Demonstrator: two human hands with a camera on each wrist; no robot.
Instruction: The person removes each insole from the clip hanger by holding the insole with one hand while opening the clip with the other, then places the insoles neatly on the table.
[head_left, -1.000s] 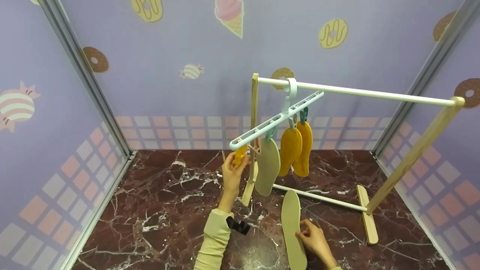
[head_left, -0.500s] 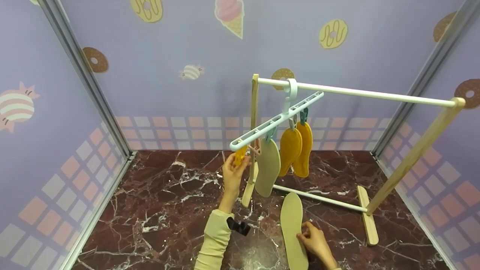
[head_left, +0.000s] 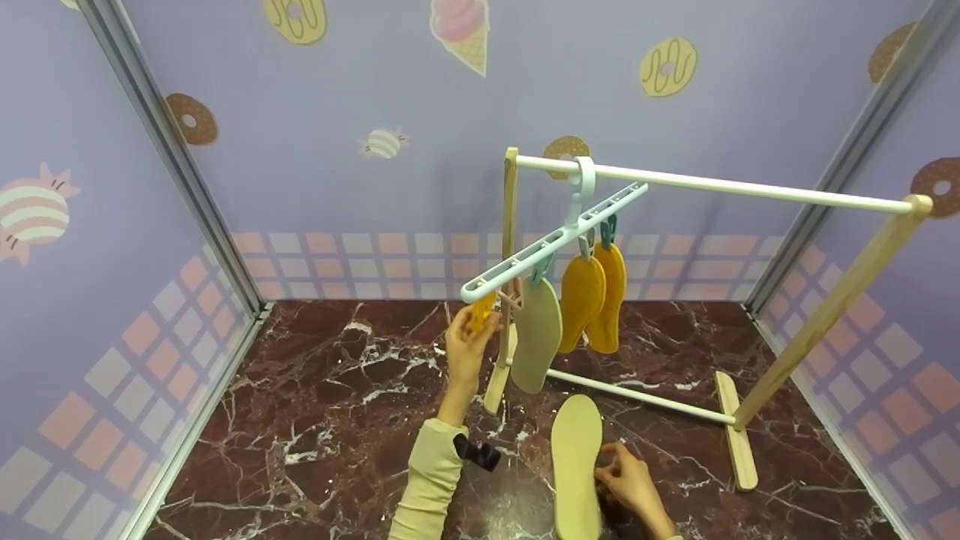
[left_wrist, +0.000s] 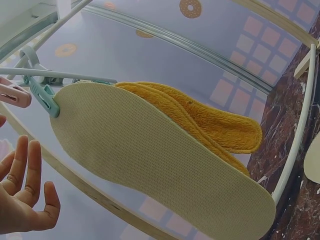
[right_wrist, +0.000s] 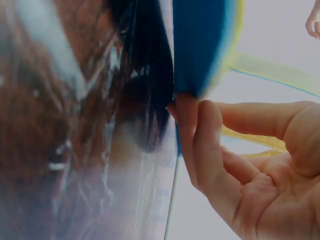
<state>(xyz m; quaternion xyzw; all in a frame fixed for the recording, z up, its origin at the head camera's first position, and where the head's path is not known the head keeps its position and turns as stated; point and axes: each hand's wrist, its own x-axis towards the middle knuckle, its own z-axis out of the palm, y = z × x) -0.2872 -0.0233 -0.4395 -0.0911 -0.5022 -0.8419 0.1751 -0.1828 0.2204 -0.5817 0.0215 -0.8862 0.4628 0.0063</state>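
Note:
At the near end of a pale hanger (head_left: pixel 555 244), my left hand (head_left: pixel 466 345) pinches a yellow clothes peg (head_left: pixel 481 309). That peg is outside the left wrist view, where my left fingers (left_wrist: pixel 33 172) show curved at the left edge. Beside them a teal peg (left_wrist: pixel 44 97) holds a cream insole (left_wrist: pixel 165 160) by its end. Low on the table, my right hand (head_left: pixel 628 476) holds the long right edge of another cream insole (head_left: pixel 576 457) at the fingertips. In the right wrist view this insole (right_wrist: pixel 200 45) looks blue from its shaded side, right at the tabletop.
Two orange insoles (head_left: pixel 583 300) hang farther back on the hanger. The hanger's hook sits on a white rail (head_left: pixel 712 184) with wooden side posts (head_left: pixel 832 307). A pink peg (left_wrist: pixel 14 92) hangs between the yellow and teal ones. Patterned walls surround the dark marbled tabletop (head_left: pixel 322 450).
The insole at my right hand has turned over to the left, showing more of its broad face, and its far end has come nearer. My left hand has stayed at the yellow peg.

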